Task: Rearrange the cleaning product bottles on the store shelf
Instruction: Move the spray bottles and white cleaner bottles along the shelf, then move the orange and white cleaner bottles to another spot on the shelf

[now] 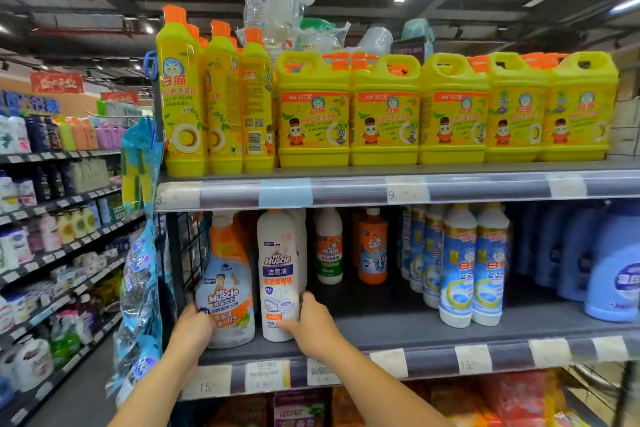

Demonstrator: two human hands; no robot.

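Store aisle all round me, and I am working the middle shelf [433, 329] of a dark metal rack, under a top shelf packed with yellow dish-soap jugs [384, 111]. At its left end two bottles stand upright, touching side by side at the front lip: an orange-and-white spray bottle [227, 284] on the left and a tall white toilet-cleaner bottle [278, 274] on the right. My left hand [194, 326] is cupped against the spray bottle's lower left flank; my right hand [311, 322] wraps the white bottle's base from the right, fingers curled round its front. Both bottles' long axes are vertical and each hand sits low, near the base. Open shelf lies to the right of the white bottle, so I judge the right hand nearer any shift that way.
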